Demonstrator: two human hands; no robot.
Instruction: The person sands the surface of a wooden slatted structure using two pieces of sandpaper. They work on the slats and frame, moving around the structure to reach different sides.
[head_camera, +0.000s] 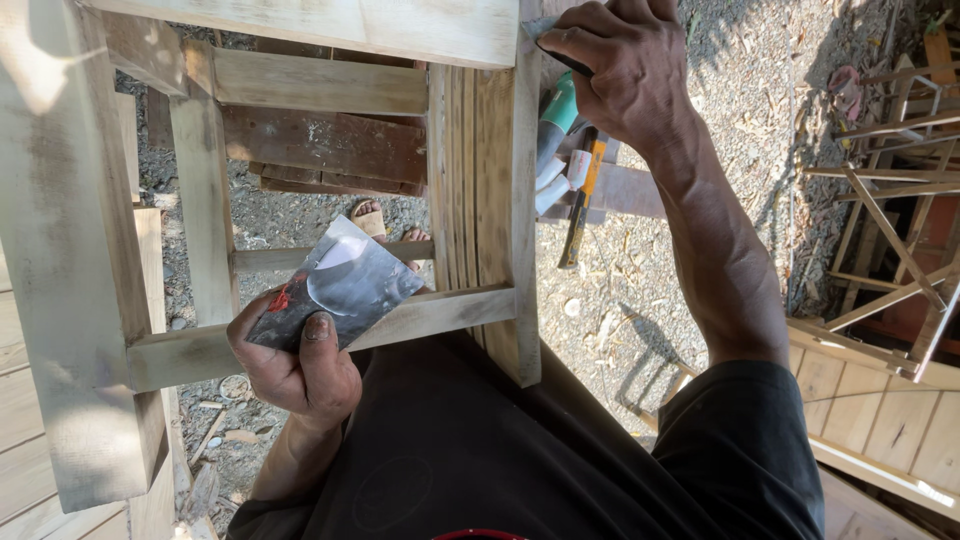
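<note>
My left hand (298, 362) holds a flat grey metal plate (345, 282) smeared with pale filler, thumb on top, over a low rail of a bare wooden frame (480, 190). My right hand (618, 62) is closed on a thin dark blade-like tool (548, 40), pressed against the upper edge of the frame's upright post. The tool's tip is mostly hidden by my fingers and the wood.
Below the frame lie gravel, wood shavings and a sandalled foot (372, 217). A teal-and-white power tool (552, 150) and a yellow-handled tool (582, 200) lie on a plank. Planks (880, 420) and stick frames (890, 200) are at the right.
</note>
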